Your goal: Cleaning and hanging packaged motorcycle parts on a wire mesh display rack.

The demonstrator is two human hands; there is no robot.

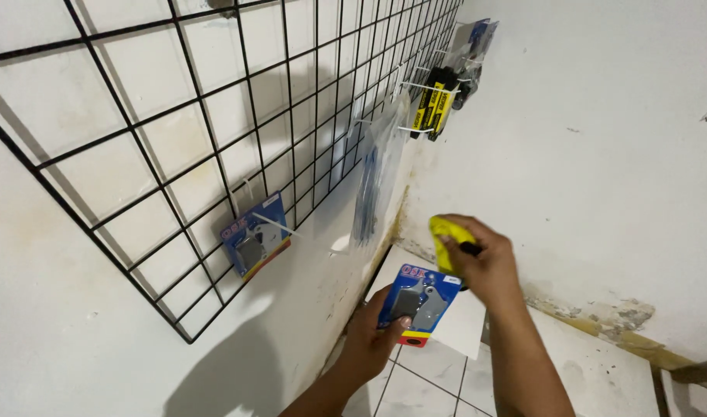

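My left hand (367, 337) grips a blue blister pack (418, 300) holding two grey metal parts, low in the middle of the view. My right hand (481, 261) is closed on a bunched yellow cloth (448, 235) and rests right above the pack's upper edge. Both hands are below the black wire grid panel (214, 116) fixed to the white wall on the left. One more blue blister pack (254, 240) hangs on a white hook near the grid's lower edge.
Clear plastic bags (378, 174) hang from hooks further along the grid. Black and yellow packaged items (437, 104) hang near the corner. A white sheet (465, 320) lies on the tiled floor below my hands. The right wall's base is stained and peeling.
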